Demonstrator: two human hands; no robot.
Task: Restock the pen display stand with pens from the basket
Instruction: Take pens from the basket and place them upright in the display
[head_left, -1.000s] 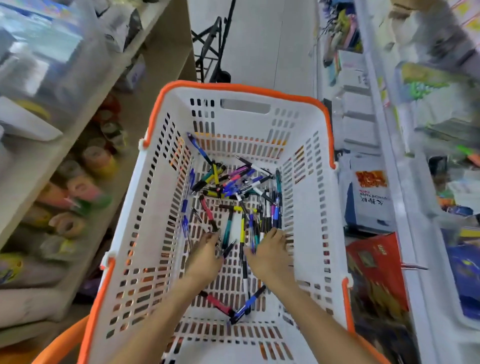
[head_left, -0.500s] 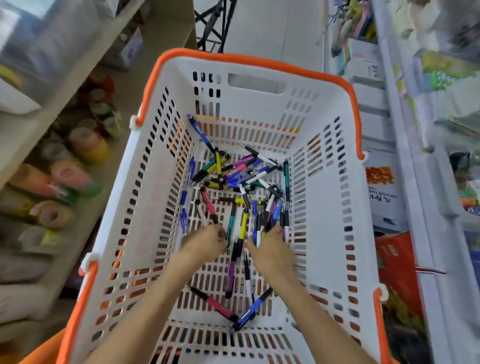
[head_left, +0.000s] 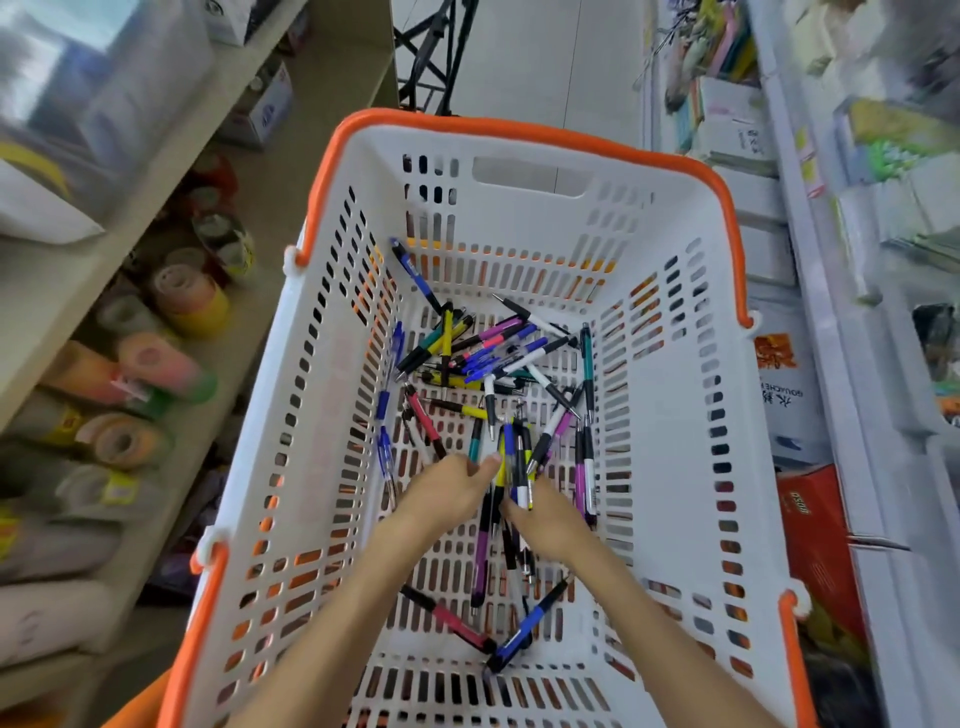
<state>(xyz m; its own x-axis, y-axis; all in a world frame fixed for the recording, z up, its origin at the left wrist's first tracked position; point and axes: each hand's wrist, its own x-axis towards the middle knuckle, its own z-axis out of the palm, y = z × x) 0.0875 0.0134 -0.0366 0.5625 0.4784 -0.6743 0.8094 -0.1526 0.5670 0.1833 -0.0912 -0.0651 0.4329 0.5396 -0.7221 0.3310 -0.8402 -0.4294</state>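
Far left there's a shelf (head_left: 171, 171) stacked with rolls of tape (head_left: 192, 296) in a bunch of colours, pretty blurry. Then the big white basket (head_left: 322, 467) with the orange rim takes up the middle, and that's where all the pens (head_left: 488, 358) are, a loose tangle on the slotted floor toward the far end, plus a few strays nearer the camera like a red and black pen (head_left: 452, 621) and a blue and black pen (head_left: 530, 626) meeting in a V.

Both arms reach down into the basket. The left hand (head_left: 447, 493) has its fingers curled in around the ends of a couple of pens at the edge of the pile; can't tell exactly which ones. Just beside it, the right hand (head_left: 550, 519) is gripping a small bunch of pens (head_left: 517, 467), yellow, blue and white ones sticking up out of its fingers.

On the right is a white shelving unit (head_left: 831, 364) with boxes and paper packs, and a red box (head_left: 815, 540) lower down.
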